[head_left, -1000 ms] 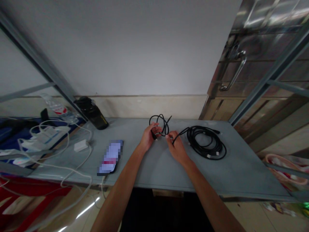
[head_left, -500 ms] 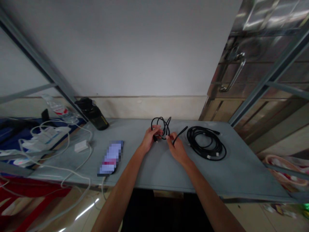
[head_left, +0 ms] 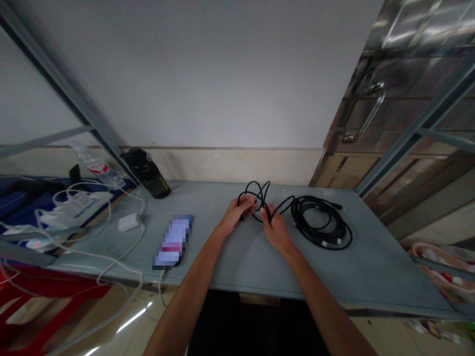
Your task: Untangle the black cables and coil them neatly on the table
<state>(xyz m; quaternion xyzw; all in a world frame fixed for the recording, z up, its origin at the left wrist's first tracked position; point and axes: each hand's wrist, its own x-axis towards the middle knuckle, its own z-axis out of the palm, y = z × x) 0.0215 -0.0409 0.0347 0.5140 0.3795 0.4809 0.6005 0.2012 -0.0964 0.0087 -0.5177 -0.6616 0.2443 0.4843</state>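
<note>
A thin black cable (head_left: 254, 183) stands in loose loops between my two hands, just above the grey tabletop (head_left: 256, 257). My left hand (head_left: 237, 211) is closed on the left side of the loops, with a dark plug end hanging below its fingers. On the right side, my right hand (head_left: 273, 225) pinches the same cable between thumb and fingers. From there a stretch of cable arcs over toward a thicker coil of black cable (head_left: 297, 225) lying flat to the right. Whether that stretch joins the coil or only overlaps it, I cannot tell.
Left of my hands lies a phone (head_left: 173, 242) with a blurred screen. A black bottle (head_left: 148, 175) leans at the back left, near a white adapter (head_left: 128, 222), a power strip (head_left: 79, 207) and white cords. Metal posts (head_left: 408, 128) frame the table; a door handle (head_left: 367, 116) is behind.
The view has shifted slightly. My hands still hold the cable, but its loops have changed shape, and the straight free end by my right hand now shows as an arc reaching toward the coil.
</note>
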